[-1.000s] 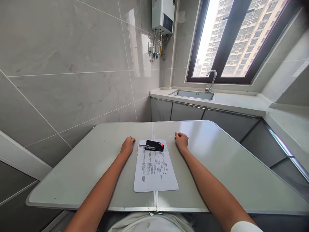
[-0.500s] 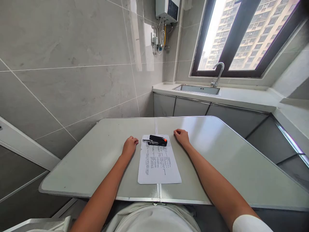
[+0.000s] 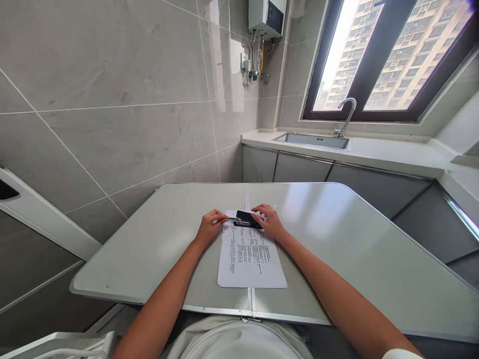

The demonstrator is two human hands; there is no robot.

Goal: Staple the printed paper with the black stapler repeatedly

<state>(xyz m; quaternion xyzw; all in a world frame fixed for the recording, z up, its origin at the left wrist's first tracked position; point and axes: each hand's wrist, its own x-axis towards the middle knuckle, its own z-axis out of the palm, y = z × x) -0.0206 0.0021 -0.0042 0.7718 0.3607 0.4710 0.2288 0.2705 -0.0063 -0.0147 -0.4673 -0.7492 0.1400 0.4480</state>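
A black stapler [image 3: 247,219] with a metal arm lies across the top of a white printed sheet [image 3: 251,259] on the table. My right hand [image 3: 267,219] is closed on the stapler's right end, its thumb and fingers over the black body. At the other end, my left hand [image 3: 212,224] pinches the tip of the metal part with thumb and forefinger. The sheet lies flat, its lower part uncovered and its top edge partly hidden by the stapler and my right hand.
The pale folding table [image 3: 149,249] has a metal seam down its middle. Beyond it stand a white counter [image 3: 389,149] with a sink [image 3: 314,140] and a faucet [image 3: 346,114]. A tiled wall rises on the left.
Both hands have moved inward from beside the sheet to the stapler. My left hand has taken hold of its metal end and my right hand its black body. The view has shifted slightly.
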